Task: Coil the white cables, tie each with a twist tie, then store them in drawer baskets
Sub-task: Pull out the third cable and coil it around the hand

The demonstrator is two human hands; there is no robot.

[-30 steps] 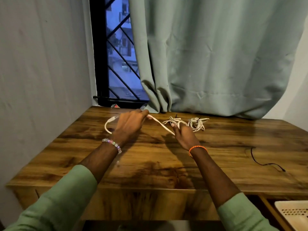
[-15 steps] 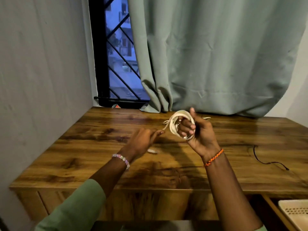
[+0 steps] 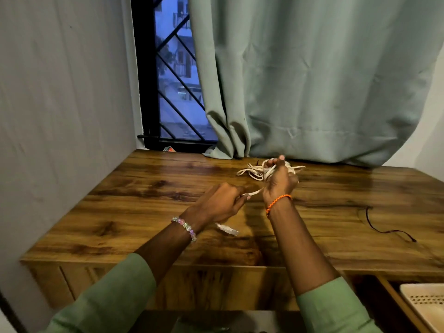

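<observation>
Pinching the loose end of the white cable (image 3: 252, 193), the left hand (image 3: 217, 205) sits low over the wooden desk (image 3: 144, 200), fingers curled in on that strand. From there the cable runs up and right, a short way, to the right hand (image 3: 278, 180), which is held upright with the back of the hand toward the camera and has loops of the same cable wound around its fingers. So both hands are gripping the one cable, just beside each other. What looks like the cable's plug end (image 3: 227, 229) hangs below the left wrist, pretty blurred, can't really tell what kind of connector it is.

Right behind the right hand, on the desk near the back edge, lies a pile of more white cables (image 3: 252, 171), partly hidden by the fingers. Can't tell whether that pile is tied or not.

Off to the right on the desk there's a thin black twist tie (image 3: 384, 230), lying bent, well apart from the hands. At the bottom right corner, a cream perforated basket (image 3: 425, 306) sits in an open drawer under the desktop.

Left wrist has a beaded bracelet (image 3: 185, 227), right wrist an orange braided one (image 3: 278, 201). Pale green curtain (image 3: 312, 80) hangs behind the desk, barred window (image 3: 175, 75) to its left.
</observation>
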